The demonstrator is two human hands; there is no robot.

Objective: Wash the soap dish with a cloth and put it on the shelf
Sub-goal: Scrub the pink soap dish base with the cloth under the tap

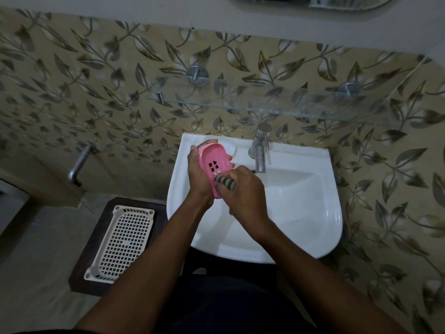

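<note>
A pink plastic soap dish (pixel 215 158) with drain slots is held tilted over the left side of the white sink (pixel 301 208). My left hand (pixel 198 174) grips it from behind and below. My right hand (pixel 243 191) is closed on a grey striped cloth (pixel 225 183), which presses against the dish's lower inside. A glass shelf (pixel 277 106) is fixed to the wall above the sink, with nothing visible on it.
A chrome tap (pixel 259 150) stands at the back of the sink, just right of the dish. A white perforated plastic tray (pixel 122 242) rests on a dark stool at the lower left. Another metal tap (pixel 78 165) sticks out of the left wall. Leaf-patterned tiles cover the walls.
</note>
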